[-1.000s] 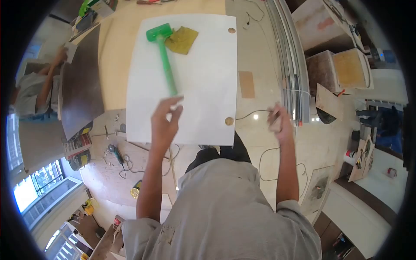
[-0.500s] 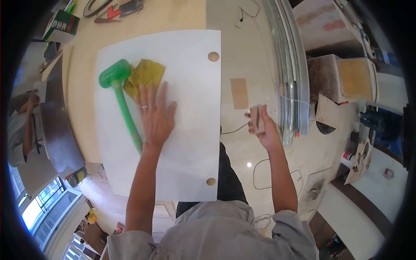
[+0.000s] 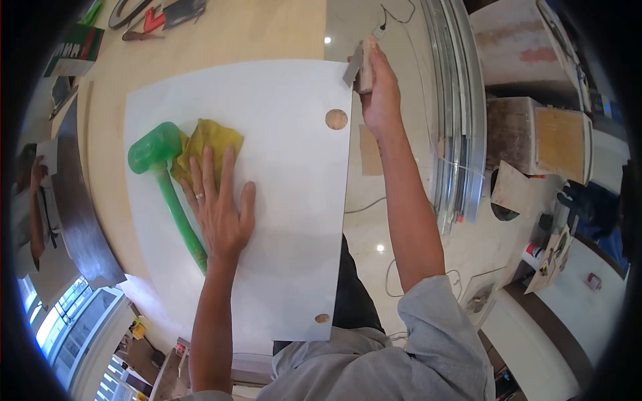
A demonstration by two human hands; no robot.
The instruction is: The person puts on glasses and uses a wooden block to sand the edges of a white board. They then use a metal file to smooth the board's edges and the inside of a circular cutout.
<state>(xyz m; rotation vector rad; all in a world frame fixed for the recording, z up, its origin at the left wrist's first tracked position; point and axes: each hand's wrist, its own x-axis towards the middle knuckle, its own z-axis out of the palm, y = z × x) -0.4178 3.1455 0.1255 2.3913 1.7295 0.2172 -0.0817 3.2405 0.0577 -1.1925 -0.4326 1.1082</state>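
A white panel (image 3: 281,220) with two round holes near its right edge lies on the workbench, reaching to my body. My left hand (image 3: 221,207) rests flat on it, fingers spread, fingertips on the lower part of a yellow cloth (image 3: 212,137). Left of that hand is a green mallet (image 3: 157,150), its head touching the cloth and its handle running down toward my wrist. At the panel's far right corner, my right hand (image 3: 383,97) grips a wooden sanding block (image 3: 365,70), with a grey sheet sticking out on its left side.
Tools, among them a red-handled one (image 3: 154,20), lie on the wooden bench top (image 3: 234,30) beyond the panel. Right of the panel, long metal profiles (image 3: 455,127) and a loose cable (image 3: 366,205) lie on the shiny floor. A person (image 3: 30,220) stands at far left.
My right hand has moved up and away from me with the sanding block, from beside the panel to its far right corner. My left hand stays flat on the panel by the cloth.
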